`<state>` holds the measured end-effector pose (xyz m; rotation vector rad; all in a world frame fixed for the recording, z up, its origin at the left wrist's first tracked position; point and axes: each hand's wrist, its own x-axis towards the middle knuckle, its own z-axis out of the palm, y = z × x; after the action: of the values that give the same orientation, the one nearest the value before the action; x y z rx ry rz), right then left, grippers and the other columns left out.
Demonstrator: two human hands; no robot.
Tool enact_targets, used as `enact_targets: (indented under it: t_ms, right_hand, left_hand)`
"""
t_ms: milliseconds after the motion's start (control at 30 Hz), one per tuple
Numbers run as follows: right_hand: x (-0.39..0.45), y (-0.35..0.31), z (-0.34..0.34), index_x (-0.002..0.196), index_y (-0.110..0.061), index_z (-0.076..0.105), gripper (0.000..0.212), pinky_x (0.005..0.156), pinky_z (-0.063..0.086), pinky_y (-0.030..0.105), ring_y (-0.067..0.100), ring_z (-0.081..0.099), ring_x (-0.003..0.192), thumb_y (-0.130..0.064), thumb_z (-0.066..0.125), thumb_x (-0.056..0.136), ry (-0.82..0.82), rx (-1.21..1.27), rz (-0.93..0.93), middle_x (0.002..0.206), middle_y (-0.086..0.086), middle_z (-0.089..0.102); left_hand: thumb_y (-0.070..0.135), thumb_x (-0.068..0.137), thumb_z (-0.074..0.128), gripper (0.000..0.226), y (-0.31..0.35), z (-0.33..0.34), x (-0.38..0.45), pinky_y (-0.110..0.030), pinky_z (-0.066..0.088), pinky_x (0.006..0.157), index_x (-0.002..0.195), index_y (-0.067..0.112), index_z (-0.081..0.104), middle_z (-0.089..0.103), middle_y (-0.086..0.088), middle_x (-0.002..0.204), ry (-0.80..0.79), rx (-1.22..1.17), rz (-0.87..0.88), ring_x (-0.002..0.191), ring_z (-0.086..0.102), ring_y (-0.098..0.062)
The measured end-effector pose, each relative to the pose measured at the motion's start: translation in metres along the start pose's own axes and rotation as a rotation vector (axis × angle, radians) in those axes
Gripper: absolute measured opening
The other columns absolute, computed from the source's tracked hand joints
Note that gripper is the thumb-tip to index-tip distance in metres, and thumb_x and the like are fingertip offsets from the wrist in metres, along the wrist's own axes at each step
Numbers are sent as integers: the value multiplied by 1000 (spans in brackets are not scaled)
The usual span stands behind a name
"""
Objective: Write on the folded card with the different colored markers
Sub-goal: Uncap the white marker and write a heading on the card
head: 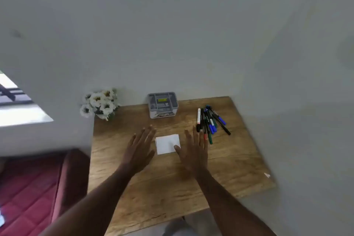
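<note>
— Two hands hover flat over the middle of the tabletop (172,184). Which one is better placed for the markers (210,122)?

— My judgement: the right hand (195,149). The markers lie in a loose bundle just beyond and to the right of its fingertips, toward the far right corner of the tabletop. The left hand (140,146) is well apart from them, with the folded card (166,142) in between.

— How do the markers lie?

— Their long axes run roughly from the far edge toward the near edge, fanning a little, so they are close to parallel with the right hand's fingers. A short reach forward and right should meet them.

— And the card?

— It lies flat near the centre of the tabletop, between the two hands. The right thumb overlaps its near right corner; whether it presses there I cannot tell. The left hand sits just beside its left edge.

— Are the hands holding anything?

— No. Both are spread, fingers straight, palms down, gripping nothing.

— Anything else on the tabletop?

— A grey organiser box (162,104) at the far edge and white flowers (99,102) at the far left corner.
</note>
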<state>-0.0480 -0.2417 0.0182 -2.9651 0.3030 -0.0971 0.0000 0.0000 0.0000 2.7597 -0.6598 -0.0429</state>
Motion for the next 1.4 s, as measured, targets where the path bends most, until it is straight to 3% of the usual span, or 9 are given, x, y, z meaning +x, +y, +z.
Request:
enact_targets:
  t_ms: [167,267,500,700,967,1067,1200,1300,1400]
  right_hand:
    - [40,36,12,160,-28,29,83,128,21,54,33,17,160,-74,39,92,-85,3,-70,173,8,20]
    - [56,53,26,158,-24,34,77,124,31,51,30,26,157,-69,39,97,-91,56,-133,170,6,28]
    - [88,67,29,129,-15,52,36,108,45,48,32,50,130,-37,55,101,70,203,-172,143,13,55]
    - [95,84,52,103,-12,70,19,93,48,43,28,54,107,-27,62,94,166,248,-212,117,11,63]
    - [92,93,70,101,-13,72,9,79,49,39,23,56,95,-19,68,97,216,250,-354,97,6,65]
    - [88,98,71,109,-14,73,13,77,43,31,21,57,96,-16,69,97,212,244,-406,100,4,67]
    - [77,94,71,123,-14,69,34,76,57,42,29,63,100,-3,72,91,232,159,-475,113,12,66]
    - [77,92,67,136,-27,58,50,81,57,39,25,59,110,-5,70,92,194,102,-470,133,10,53]
    - [75,92,67,148,-27,42,60,90,51,37,28,53,122,-6,64,96,129,36,-446,137,13,50]
  left_hand:
    - [41,100,62,73,35,31,28,-46,33,123,165,27,31,28,3,173,-91,-12,-133,157,31,-25]
    - [43,100,60,61,49,45,34,-44,38,117,157,29,44,43,6,164,-80,-18,-196,149,41,-23]
    - [62,90,62,60,93,57,57,-42,46,102,142,33,58,53,6,140,7,-21,-302,128,49,-19]
    - [72,90,60,64,84,77,53,-40,43,102,143,36,56,53,8,140,117,-33,-254,127,46,-17]
    - [80,87,53,63,77,96,47,-36,41,92,141,49,58,53,13,122,240,33,-126,115,46,-12]
    - [87,83,48,66,76,101,47,-34,40,88,138,52,58,55,17,118,253,70,-89,111,47,-10]
    - [92,80,43,71,73,102,48,-31,34,86,139,54,53,53,21,116,235,103,-88,110,45,-6]
    - [91,79,45,69,75,97,49,-32,36,84,137,55,53,49,22,111,208,101,-81,107,43,-4]
    - [89,80,50,65,80,98,44,-31,40,80,133,52,59,52,21,112,243,92,-55,108,47,-4]
